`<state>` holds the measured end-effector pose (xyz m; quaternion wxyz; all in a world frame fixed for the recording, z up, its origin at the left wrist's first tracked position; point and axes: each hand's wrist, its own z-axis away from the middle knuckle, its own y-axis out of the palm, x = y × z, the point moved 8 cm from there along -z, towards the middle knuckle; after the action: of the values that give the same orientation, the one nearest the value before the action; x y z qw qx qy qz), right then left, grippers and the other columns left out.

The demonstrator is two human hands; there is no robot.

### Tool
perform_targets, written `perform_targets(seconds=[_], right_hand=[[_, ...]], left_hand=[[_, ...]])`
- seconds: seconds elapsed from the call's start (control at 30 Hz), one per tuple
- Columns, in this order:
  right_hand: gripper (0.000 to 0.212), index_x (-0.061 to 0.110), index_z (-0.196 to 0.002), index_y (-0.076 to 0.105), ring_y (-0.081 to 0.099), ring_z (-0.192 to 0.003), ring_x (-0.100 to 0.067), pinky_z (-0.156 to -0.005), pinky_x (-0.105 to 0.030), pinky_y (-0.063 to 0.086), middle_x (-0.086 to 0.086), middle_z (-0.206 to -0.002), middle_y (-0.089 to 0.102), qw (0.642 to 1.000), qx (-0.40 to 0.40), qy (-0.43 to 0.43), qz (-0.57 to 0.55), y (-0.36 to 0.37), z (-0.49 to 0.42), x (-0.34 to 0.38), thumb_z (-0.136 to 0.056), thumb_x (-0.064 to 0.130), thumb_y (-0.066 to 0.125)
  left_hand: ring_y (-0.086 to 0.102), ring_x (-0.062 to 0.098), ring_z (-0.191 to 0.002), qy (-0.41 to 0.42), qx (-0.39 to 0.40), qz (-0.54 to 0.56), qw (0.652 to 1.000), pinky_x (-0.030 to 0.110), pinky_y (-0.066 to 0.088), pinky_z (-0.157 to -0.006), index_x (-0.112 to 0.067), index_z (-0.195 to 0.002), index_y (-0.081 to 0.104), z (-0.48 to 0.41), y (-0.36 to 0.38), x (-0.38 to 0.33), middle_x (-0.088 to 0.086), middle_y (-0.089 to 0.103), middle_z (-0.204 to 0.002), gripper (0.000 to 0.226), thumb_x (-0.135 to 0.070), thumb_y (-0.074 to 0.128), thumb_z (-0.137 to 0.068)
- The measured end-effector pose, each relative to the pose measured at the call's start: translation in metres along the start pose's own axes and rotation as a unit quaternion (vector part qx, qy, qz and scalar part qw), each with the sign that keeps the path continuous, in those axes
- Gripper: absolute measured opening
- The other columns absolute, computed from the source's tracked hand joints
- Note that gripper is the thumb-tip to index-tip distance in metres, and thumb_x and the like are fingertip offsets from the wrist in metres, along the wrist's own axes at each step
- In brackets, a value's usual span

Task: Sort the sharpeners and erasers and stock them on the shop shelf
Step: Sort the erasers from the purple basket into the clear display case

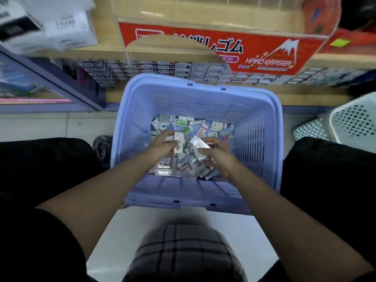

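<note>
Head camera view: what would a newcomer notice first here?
First, the big lilac plastic basket at the centre, between the person's knees, its bottom littered with small packaged erasers. Both hands reach into it: the left hand holds a white eraser pack, the right hand a shiny wrapped packet. Above, on the shelf, a red HARD ERASER display box stands out.

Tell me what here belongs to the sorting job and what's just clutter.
Job: basket, loose packs in it, white pack in left hand, clear-wrapped pack in right hand, shelf with stacked boxes.
Clutter: white mesh baskets, blurred white boxes top left.
</note>
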<state>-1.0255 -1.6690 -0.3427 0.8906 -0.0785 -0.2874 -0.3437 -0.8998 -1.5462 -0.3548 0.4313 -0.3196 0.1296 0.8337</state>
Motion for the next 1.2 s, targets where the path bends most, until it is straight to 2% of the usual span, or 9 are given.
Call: perform_targets(seconds=[0.07,0.17,0.37,0.47,0.63,0.77,0.9,1.1,1.2], right_hand=[[0.029,0.015,-0.105,0.06,0.059,-0.09,-0.017,-0.067,-0.032,0.056,-0.001,-0.108,0.057,1.0,0.008,-0.028,-0.003,0.003,0.016,0.02,-0.083,-0.003,0.065],[0.027,0.017,-0.105,0.06,0.058,-0.082,-0.01,-0.057,-0.023,0.048,0.0,-0.099,0.06,0.997,0.029,-0.074,0.018,0.011,0.045,0.055,-0.083,0.003,0.067],[0.021,0.014,-0.109,0.062,0.058,-0.078,-0.01,-0.053,-0.023,0.048,0.0,-0.098,0.059,0.978,0.11,-0.171,0.047,0.034,0.113,0.126,-0.088,0.01,0.063],[0.021,0.017,-0.107,0.063,0.057,-0.081,-0.011,-0.054,-0.023,0.05,-0.005,-0.101,0.058,0.965,0.135,-0.214,0.073,0.046,0.143,0.159,-0.087,0.009,0.064],[0.023,0.014,-0.105,0.06,0.062,-0.077,-0.01,-0.049,-0.02,0.05,-0.001,-0.098,0.063,0.946,0.159,-0.276,0.065,0.064,0.183,0.209,-0.086,0.003,0.062],[0.022,0.008,-0.098,0.05,0.059,-0.069,-0.015,-0.052,-0.023,0.051,-0.011,-0.093,0.06,0.929,0.133,-0.329,0.107,0.072,0.196,0.24,-0.083,0.002,0.065],[0.014,0.002,-0.091,0.054,0.059,-0.065,-0.013,-0.053,-0.026,0.054,-0.008,-0.085,0.059,0.902,0.077,-0.405,0.127,0.076,0.201,0.263,-0.084,0.005,0.066],[0.013,0.002,-0.1,0.059,0.066,-0.086,-0.012,-0.076,-0.025,0.057,-0.006,-0.095,0.065,0.929,0.121,-0.349,-0.041,0.077,0.192,0.267,-0.09,0.009,0.058],[0.018,0.002,-0.105,0.058,0.068,-0.087,-0.013,-0.075,-0.023,0.057,-0.005,-0.093,0.07,0.936,0.161,-0.277,-0.146,0.077,0.183,0.267,-0.088,0.008,0.057]], left_hand=[[0.063,0.019,-0.087,0.018,0.004,0.021,1.0,0.03,0.058,-0.074,-0.015,-0.124,0.051,0.014,0.001,-0.025,0.01,0.06,-0.107,0.033,-0.004,0.055,-0.092],[0.062,0.013,-0.069,0.042,0.035,0.059,0.997,0.02,0.055,-0.052,-0.014,-0.107,0.056,0.042,0.0,-0.066,0.004,0.06,-0.085,0.023,0.003,0.05,-0.093],[0.052,0.017,-0.077,0.094,0.074,0.047,0.992,0.033,0.053,-0.066,-0.019,-0.105,0.06,0.097,-0.017,-0.132,0.005,0.052,-0.087,0.021,-0.007,0.045,-0.095],[0.05,0.015,-0.07,0.132,0.112,0.071,0.982,0.029,0.055,-0.061,-0.018,-0.103,0.061,0.13,-0.016,-0.167,0.005,0.052,-0.083,0.018,-0.009,0.049,-0.092],[0.069,0.024,-0.081,0.191,0.162,0.157,0.955,0.027,0.058,-0.066,-0.017,-0.105,0.06,0.17,-0.024,-0.213,0.006,0.069,-0.094,0.021,-0.014,0.058,-0.085],[0.072,0.021,-0.081,0.242,0.088,0.158,0.953,0.023,0.056,-0.065,-0.01,-0.117,0.052,0.181,-0.036,-0.241,0.008,0.068,-0.102,0.045,-0.03,0.065,-0.078],[0.07,0.014,-0.08,0.296,0.026,0.176,0.938,0.021,0.055,-0.065,-0.013,-0.113,0.053,0.181,-0.048,-0.262,0.006,0.068,-0.104,0.034,-0.024,0.062,-0.082],[0.069,0.01,-0.081,0.318,0.038,0.254,0.913,0.018,0.054,-0.066,-0.013,-0.111,0.054,0.176,-0.051,-0.284,0.0,0.07,-0.093,0.045,-0.016,0.068,-0.068],[0.068,0.011,-0.082,0.324,0.05,0.259,0.908,0.018,0.053,-0.068,-0.012,-0.114,0.053,0.17,-0.048,-0.288,0.0,0.071,-0.09,0.054,-0.014,0.07,-0.063]])
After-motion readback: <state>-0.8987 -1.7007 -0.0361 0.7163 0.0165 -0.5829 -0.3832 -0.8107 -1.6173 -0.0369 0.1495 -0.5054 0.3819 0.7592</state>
